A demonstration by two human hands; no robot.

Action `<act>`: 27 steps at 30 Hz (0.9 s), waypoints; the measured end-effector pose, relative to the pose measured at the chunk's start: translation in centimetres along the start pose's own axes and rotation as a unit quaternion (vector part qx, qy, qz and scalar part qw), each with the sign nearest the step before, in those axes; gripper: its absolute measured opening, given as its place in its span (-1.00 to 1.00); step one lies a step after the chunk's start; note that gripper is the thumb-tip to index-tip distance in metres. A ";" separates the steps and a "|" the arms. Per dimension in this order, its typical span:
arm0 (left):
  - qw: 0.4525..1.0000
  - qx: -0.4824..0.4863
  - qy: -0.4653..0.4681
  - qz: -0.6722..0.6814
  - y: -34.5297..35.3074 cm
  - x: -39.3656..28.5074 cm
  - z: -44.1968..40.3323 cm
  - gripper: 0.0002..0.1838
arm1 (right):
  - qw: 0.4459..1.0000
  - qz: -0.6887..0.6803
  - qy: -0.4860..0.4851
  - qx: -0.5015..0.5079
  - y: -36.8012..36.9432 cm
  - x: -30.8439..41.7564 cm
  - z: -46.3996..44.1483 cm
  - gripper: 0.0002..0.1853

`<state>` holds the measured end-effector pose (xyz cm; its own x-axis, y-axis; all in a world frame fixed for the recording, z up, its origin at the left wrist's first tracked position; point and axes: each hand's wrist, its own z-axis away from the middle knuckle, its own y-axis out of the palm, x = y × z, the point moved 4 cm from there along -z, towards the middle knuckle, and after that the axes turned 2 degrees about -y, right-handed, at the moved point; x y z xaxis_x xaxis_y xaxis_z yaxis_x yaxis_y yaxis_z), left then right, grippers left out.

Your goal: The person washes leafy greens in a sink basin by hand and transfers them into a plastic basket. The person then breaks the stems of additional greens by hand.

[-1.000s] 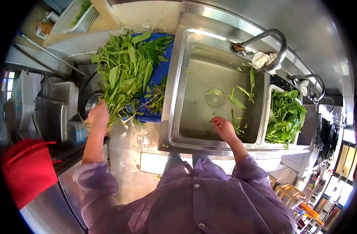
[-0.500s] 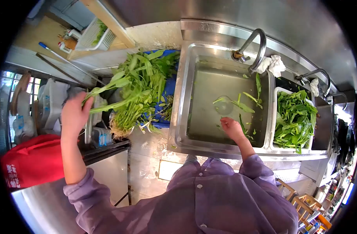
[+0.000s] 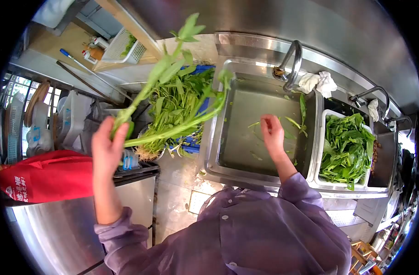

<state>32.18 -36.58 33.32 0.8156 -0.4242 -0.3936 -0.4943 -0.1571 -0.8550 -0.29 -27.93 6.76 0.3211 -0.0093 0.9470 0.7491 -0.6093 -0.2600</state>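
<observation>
My left hand (image 3: 109, 140) grips long green stems (image 3: 147, 94) near their lower ends; their leafy tips fan up and to the right. Behind them a pile of leafy greens (image 3: 175, 98) with pale roots lies on a blue tray (image 3: 205, 106). Over the water-filled sink (image 3: 264, 98) is my right hand (image 3: 272, 130), its fingers curled together; whatever they may hold is too small to make out. Loose leaves and stems (image 3: 303, 110) float near the sink's right side.
Right of the sink, a white basket (image 3: 318, 151) holds cut greens. Faucets (image 3: 295, 59) and white cloths (image 3: 326, 85) line the back ledge. A red bag (image 3: 58, 176) rests on the steel counter (image 3: 54, 229) at left. A white basket (image 3: 137, 51) sits on the upper-left shelf.
My left hand has drawn stems away from the pile and now holds them raised across the view. My right hand has risen slightly above the sink. The camera view has shifted.
</observation>
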 end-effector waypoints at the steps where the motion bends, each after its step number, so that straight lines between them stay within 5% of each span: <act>1: 1.000 0.000 0.003 0.016 1.9 -0.1 0.3 -0.75 | 1.000 0.005 0.004 -0.002 0.0 0.9 -0.4 -0.84; 3: 0.994 0.053 -0.063 0.067 5.8 1.7 1.2 -0.76 | 0.977 0.067 -0.200 -0.014 0.2 3.6 -0.5 -0.82; 6: 0.965 0.110 -0.151 0.182 10.4 2.9 2.4 -0.77 | 0.954 0.099 -0.277 0.061 1.4 4.7 -0.3 -0.81; 11: 0.915 0.123 -0.272 0.271 14.3 4.6 3.7 -0.76 | 0.953 0.085 -0.236 0.169 2.3 1.4 0.1 -0.81; 17: 0.922 0.072 -0.281 0.255 16.3 5.0 4.2 -0.73 | 0.958 -0.129 -0.039 0.253 2.0 -0.9 -0.1 -0.86; 21: 0.948 0.077 -0.242 0.189 18.2 1.6 5.1 -0.68 | 0.901 -0.337 0.134 0.237 3.2 -5.6 -0.9 -0.80; 23: 0.982 0.092 -0.143 0.080 20.0 0.6 5.3 -0.64 | 0.849 -0.383 0.344 0.123 3.5 -8.3 -0.7 -0.82; 26: 0.992 0.035 -0.096 0.079 20.7 0.0 5.1 -0.63 | 0.785 -0.388 0.481 -0.047 2.3 -15.4 -1.1 -0.77; 27: 0.991 0.015 -0.099 0.088 20.5 0.2 5.0 -0.64 | 0.825 -0.338 0.439 -0.114 0.8 -17.7 -1.7 -0.76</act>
<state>23.75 -35.46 14.01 0.7619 -0.2586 -0.5938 -0.6275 -0.0677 -0.7757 -6.40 -29.58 -9.86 -0.7435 -0.1162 0.6585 0.4242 -0.8432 0.3302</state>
